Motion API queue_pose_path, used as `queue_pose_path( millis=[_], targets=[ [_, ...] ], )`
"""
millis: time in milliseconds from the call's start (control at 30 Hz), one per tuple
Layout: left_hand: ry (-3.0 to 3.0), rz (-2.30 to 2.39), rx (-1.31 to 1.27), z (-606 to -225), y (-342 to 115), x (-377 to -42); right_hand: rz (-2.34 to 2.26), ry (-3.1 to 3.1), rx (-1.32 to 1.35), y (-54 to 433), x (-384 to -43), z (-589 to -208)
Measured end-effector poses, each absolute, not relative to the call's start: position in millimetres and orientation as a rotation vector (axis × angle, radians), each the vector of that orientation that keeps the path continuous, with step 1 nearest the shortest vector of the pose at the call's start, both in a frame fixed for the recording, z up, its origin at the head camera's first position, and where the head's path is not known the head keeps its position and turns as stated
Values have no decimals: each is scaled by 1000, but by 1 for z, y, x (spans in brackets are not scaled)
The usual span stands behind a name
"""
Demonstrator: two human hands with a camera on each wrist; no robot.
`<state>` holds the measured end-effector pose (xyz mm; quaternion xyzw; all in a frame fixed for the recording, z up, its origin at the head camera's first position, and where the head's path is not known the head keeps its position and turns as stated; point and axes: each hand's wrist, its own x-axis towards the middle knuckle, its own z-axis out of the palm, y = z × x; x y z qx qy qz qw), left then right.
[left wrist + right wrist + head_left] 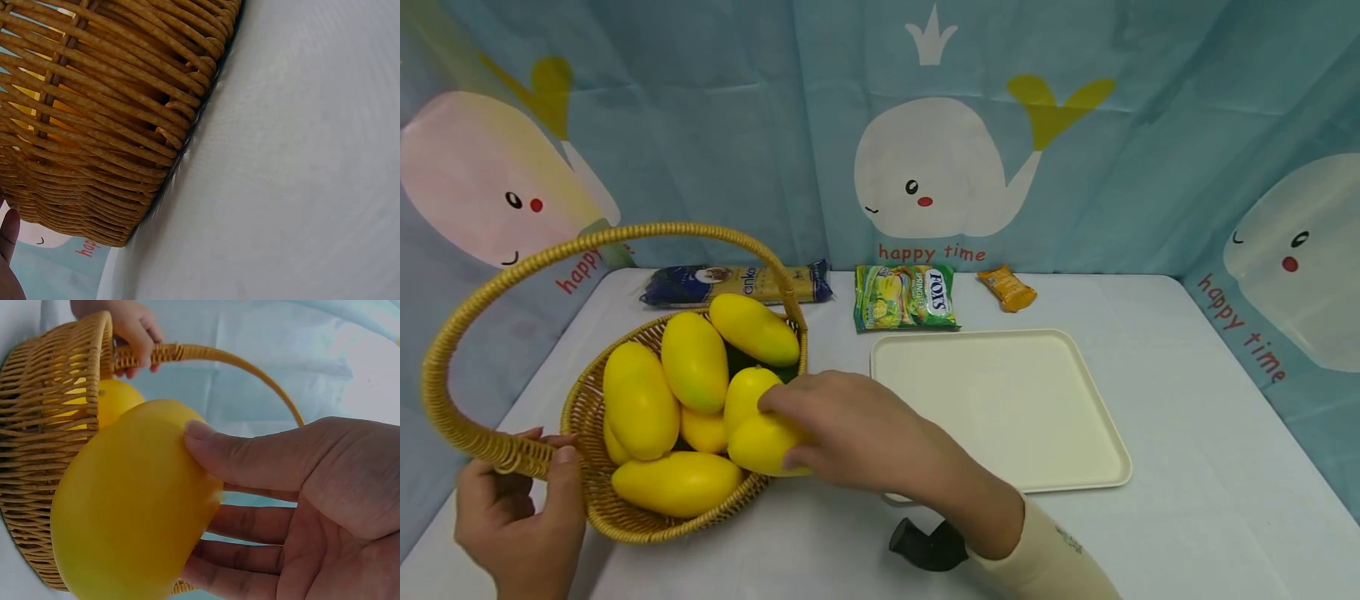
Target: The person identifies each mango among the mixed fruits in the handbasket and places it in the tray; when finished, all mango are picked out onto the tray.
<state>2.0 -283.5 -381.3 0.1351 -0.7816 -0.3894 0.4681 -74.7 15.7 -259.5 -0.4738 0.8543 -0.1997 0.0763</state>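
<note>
A woven wicker basket (658, 529) with a tall arched handle (445, 358) stands on the left of the table, with several yellow mangoes (640, 400) in it. My left hand (527, 521) grips the foot of the handle at the basket's left side. In the left wrist view, only part of that hand shows beside the basket wall (106, 112). Over the basket's right rim, my right hand (857, 429) holds a mango (131, 506) between its thumb (244, 453) and fingers. From the head, this mango overlaps another one behind it.
Right of the basket lies a cream tray (992, 408). Along the back are a blue-and-clear pasta packet (737, 285), a green Fox's candy bag (906, 297) and a small orange packet (1007, 288). A black curved object (928, 546) sits near the right forearm. A whale-print curtain (820, 125) hangs behind.
</note>
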Motion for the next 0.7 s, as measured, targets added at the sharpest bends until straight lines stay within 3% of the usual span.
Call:
queue_pose_path(
  millis=[333, 700],
  targets=[
    [-1901, -960, 306, -378, -284, 3, -818, 2486, -1372, 22, -85, -263],
    [-1910, -960, 263, -382, -289, 2, -1204, 2363, -970, 57, -118, -279]
  ],
)
